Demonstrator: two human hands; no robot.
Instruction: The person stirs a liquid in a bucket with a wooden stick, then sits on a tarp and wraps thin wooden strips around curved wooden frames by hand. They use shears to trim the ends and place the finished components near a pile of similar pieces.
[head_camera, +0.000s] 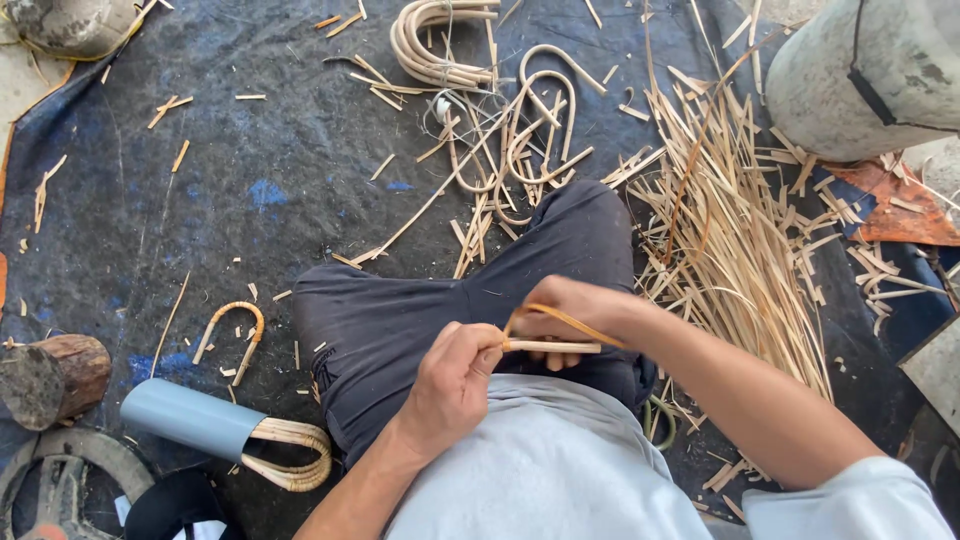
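A dark tarpaulin (200, 190) is spread over the floor in the head view, littered with cane offcuts. To the right, a loose heap of split cane strips (730, 230) is fanned out, and beyond it a pale grey drum (860, 75) is seen at the far right corner. Bent cane hoops (500, 120) lie at the far middle. At the near left are a log stump (55, 375), a single bent loop (232, 325), and a grey pipe section (190, 418) with a bundle of curved canes (295, 455) tucked into its end.

The work is held above the lap, over dark trousers. A short pale cane stick (550, 347) is kept level, and a thin orange-brown strip (555, 320) is arched over it. The left hand (455, 385) is closed, its fingers pinching the near end of the stick with the strip's end. The right hand (570, 315) is curled round the far part, its fingers pressed together on stick and strip.

For the binding to be done well, it is judged that the strip should be kept taut and flat against the stick, turns laid close without overlap, and the pinch near the wrap point not relaxed, since slack would probably let the strip spring off.
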